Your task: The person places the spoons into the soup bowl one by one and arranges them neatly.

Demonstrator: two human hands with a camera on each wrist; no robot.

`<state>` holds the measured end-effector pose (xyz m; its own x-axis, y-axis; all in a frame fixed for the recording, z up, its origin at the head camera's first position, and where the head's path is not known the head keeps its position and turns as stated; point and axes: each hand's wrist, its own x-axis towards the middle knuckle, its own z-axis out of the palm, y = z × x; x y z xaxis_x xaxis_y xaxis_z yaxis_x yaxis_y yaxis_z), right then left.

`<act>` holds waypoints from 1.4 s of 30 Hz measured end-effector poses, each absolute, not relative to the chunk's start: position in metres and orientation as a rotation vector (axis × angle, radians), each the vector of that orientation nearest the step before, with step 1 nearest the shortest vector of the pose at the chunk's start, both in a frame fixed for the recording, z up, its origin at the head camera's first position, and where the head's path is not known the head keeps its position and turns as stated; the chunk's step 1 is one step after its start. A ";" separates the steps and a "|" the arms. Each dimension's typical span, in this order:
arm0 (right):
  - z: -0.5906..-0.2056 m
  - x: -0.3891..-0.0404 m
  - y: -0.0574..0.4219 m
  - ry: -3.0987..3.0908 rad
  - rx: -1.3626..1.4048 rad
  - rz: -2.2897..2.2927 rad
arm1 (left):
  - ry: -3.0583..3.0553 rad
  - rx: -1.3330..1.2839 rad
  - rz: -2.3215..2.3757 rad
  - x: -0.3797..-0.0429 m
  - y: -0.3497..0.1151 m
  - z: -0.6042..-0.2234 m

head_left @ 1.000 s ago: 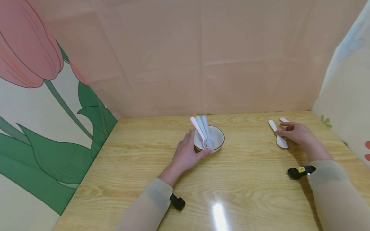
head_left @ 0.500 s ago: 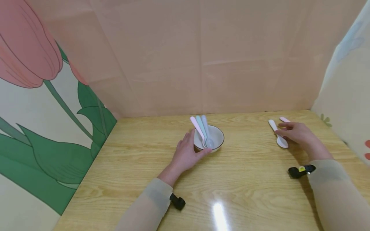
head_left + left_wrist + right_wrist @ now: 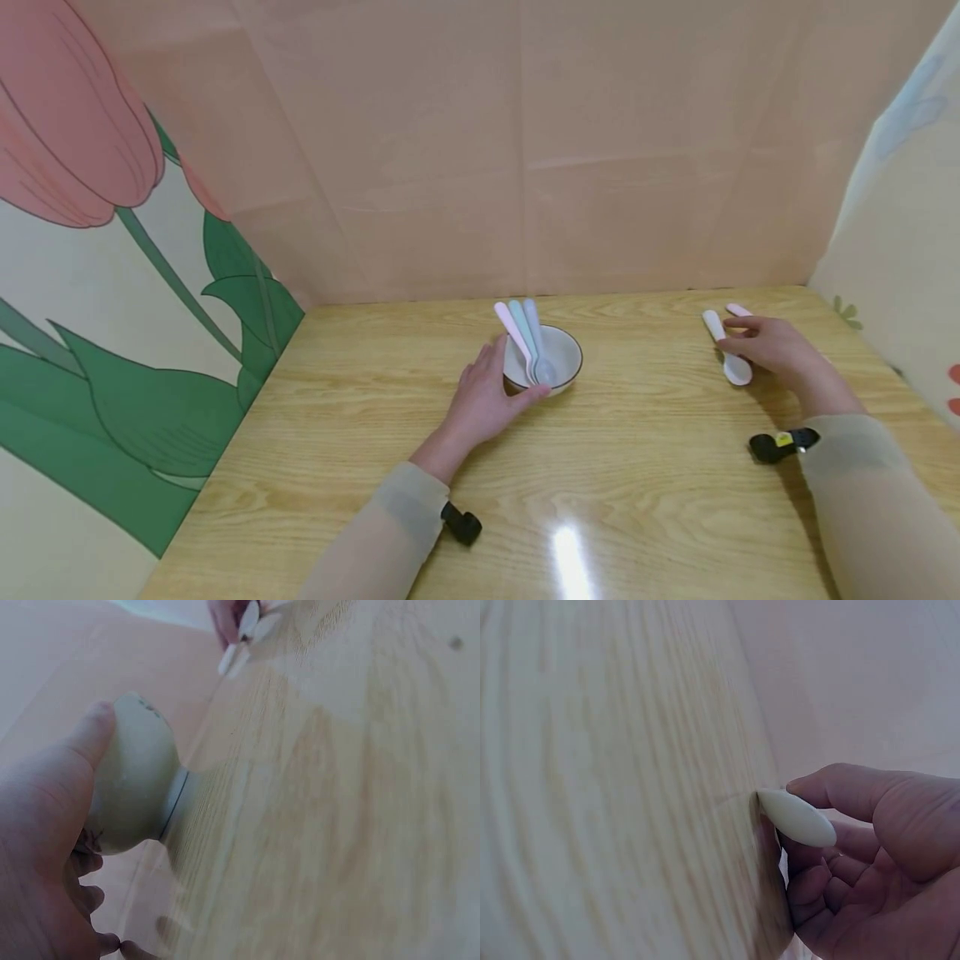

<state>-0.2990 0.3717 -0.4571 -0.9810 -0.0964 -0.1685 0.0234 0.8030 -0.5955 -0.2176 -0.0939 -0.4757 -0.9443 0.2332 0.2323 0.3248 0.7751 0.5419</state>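
Note:
My left hand (image 3: 480,400) grips the white dark-rimmed bowl (image 3: 568,358) from its left side, thumb along the near wall. In the bowl lean a pink spoon (image 3: 512,327), a mint-green spoon (image 3: 519,317) and a blue-grey spoon (image 3: 532,315), handles up toward the back. At the right, my right hand (image 3: 780,350) pinches a white spoon (image 3: 737,372) between thumb and fingers. In the right wrist view the white spoon's head (image 3: 799,819) is held close to the tabletop. Behind that hand shows the handle of another pink spoon (image 3: 738,309); its rest is hidden.
The wood-grain table (image 3: 637,467) ends at a plain pinkish backdrop (image 3: 525,167). A tulip-printed panel (image 3: 172,358) borders the left side. A pale panel (image 3: 915,275) borders the right.
The white spoon has shifted slightly to the right and turned a little in my right hand's fingers. My left hand and the bowl have stayed in place.

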 end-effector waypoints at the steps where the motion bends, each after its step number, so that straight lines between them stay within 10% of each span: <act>1: -0.457 -0.299 0.372 2.800 -0.060 -0.934 | -2.814 -0.447 -0.902 -0.218 -0.094 -0.476; 42: -0.410 -0.299 0.277 2.690 -0.291 -1.622 | -2.793 -0.453 -0.926 -0.219 -0.098 -0.472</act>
